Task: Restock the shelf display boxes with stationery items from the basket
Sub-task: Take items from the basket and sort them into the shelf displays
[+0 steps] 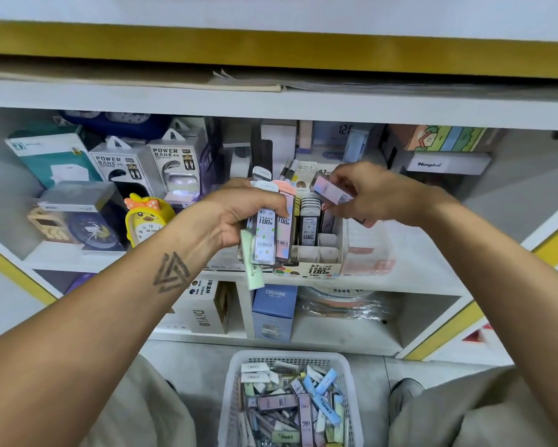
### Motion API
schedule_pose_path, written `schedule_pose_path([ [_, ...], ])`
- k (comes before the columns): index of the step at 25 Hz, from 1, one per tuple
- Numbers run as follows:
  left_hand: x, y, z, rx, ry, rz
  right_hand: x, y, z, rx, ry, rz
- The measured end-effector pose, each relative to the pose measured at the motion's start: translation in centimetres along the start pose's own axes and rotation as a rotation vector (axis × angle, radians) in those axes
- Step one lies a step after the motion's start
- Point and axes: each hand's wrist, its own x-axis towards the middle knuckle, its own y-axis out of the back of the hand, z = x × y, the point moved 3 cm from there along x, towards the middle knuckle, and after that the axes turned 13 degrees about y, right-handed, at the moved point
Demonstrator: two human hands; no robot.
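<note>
A white basket [290, 398] of loose lead cases sits on the floor nearest, above it the left hand [239, 214] grips a bundle of cases [271, 233] (several, upright) and the right hand [368, 195] pinches one pastel case [331, 190] over the display box [316, 250] on the shelf [416, 262].

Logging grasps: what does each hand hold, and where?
Left hand grips a bunch of lead cases around their upper halves; right hand pinches one pastel case by its end.

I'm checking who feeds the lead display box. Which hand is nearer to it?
Right. The right hand hovers just above the display box, pinching one lead case. The left hand grips a bundle of cases at its left front.
</note>
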Motion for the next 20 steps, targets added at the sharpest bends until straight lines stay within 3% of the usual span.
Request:
schedule_pose_path([
  [3, -0.1, 0.0, 0.0, -0.002, 0.000, -0.001, -0.9, 0.6, -0.4, 0.031, 0.067, -0.042],
  [9, -0.3, -0.5, 0.1, -0.014, -0.012, 0.000, -1.4, 1.8, 0.4, 0.126, 0.079, 0.064],
  [15, -0.2, -0.4, 0.0, -0.002, -0.021, 0.019, -0.5, 1.4, 1.5, -0.303, 0.181, 0.098],
  [20, 0.0, -0.3, 0.0, 0.006, -0.024, 0.025, 0.3, -0.2, 0.9, -0.432, 0.312, 0.145],
])
